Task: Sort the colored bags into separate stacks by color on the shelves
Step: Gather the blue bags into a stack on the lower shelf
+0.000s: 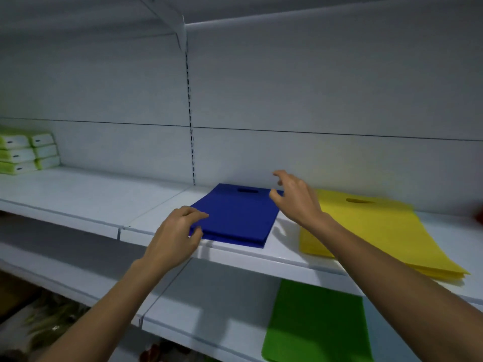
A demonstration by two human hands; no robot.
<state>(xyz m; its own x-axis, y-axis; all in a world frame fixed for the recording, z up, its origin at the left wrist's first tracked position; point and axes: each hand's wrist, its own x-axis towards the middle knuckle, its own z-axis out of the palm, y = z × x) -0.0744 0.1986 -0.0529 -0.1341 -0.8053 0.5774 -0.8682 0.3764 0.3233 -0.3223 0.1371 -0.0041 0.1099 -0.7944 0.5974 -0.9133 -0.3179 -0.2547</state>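
Blue bags lie stacked, left hand pinching their near-left corner, right hand hovering loose-fingered above their far-right corner, yellow bags just to their right.

Stacked green-and-white wrapped packs sat at the far left end of the white metal shelf, against the pale back panel. A black-slotted white upright ran up that panel, well apart from them. A blurred red object showed at the shelf's right end.

Red obj cropped at rt edge, blurry; green bag btm cropped.
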